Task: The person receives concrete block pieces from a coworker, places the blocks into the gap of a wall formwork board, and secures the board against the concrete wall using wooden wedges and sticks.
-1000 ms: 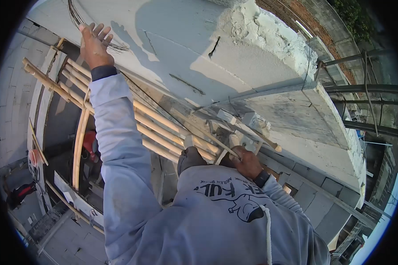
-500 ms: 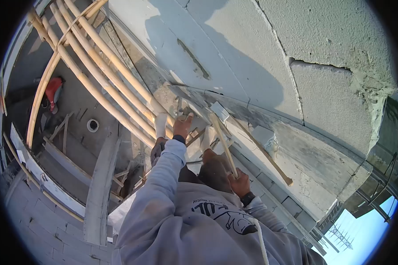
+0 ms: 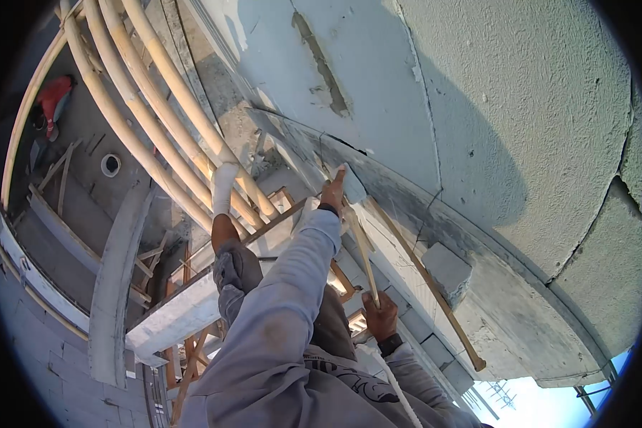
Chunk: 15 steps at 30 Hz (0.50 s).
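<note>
My left hand (image 3: 332, 191) reaches down to the ledge beside a small pale block (image 3: 354, 187). One finger or thumb points up while the other fingers look bent; what they hold cannot be made out. Nearer my body, my right hand (image 3: 380, 316) is closed around a light wooden stick (image 3: 364, 258), whose far end reaches close to my left hand. A dark band circles my right wrist. My left foot, in a pale covering (image 3: 224, 187), rests at the round wooden poles (image 3: 144, 107).
A grey block wall (image 3: 492, 93) rises at the right above a concrete ledge (image 3: 478, 274). A longer wooden piece (image 3: 428, 278) slants across the ledge near another block (image 3: 446, 267). Far below left are a person in red (image 3: 53, 98), a round bucket (image 3: 110, 165) and beams (image 3: 118, 278).
My left hand has come down from its raised, open position beside thin wires, then moved right to the small block. My right hand keeps the stick. The view has shifted, and my left leg shows more.
</note>
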Available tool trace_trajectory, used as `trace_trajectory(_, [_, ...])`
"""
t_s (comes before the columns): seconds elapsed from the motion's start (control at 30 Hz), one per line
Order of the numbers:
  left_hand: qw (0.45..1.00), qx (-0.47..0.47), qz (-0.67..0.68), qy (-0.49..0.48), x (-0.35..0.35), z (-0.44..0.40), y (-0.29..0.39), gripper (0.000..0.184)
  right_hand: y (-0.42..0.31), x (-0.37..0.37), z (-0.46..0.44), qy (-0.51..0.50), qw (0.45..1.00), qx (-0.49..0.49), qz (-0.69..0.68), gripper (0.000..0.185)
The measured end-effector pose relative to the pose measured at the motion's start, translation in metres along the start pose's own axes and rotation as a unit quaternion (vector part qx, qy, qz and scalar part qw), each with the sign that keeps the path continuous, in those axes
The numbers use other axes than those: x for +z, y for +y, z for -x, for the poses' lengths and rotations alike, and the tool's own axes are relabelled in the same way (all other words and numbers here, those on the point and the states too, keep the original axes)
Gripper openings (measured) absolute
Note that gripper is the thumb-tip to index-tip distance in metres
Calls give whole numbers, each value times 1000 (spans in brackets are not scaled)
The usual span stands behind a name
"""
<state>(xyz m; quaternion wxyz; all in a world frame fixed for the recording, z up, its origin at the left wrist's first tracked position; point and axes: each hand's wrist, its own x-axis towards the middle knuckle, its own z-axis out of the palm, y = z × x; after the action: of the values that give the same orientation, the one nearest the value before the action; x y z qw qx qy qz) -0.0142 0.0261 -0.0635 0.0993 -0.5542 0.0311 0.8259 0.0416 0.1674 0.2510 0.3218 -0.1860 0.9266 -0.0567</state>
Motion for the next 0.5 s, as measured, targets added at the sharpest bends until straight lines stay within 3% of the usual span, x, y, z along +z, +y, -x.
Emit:
trace_trajectory(0.17, [986,68,133,-80,6,-9,-16,115,21,8,2,1,1000,4,-16,23])
trace_trajectory(0.27, [992,64,106,-6,12,-5,-8,110,22,8,-5,4,1000,-2,-13,23])
trace_trajectory(0.37, [969,60,211,-112,13,23,9,104,21,7,-17,36,998,-47,-2,22])
trace_trajectory(0.5, [969,40,222,-104,17,57,31,85,30,9,-36,36,995,-92,26,13])
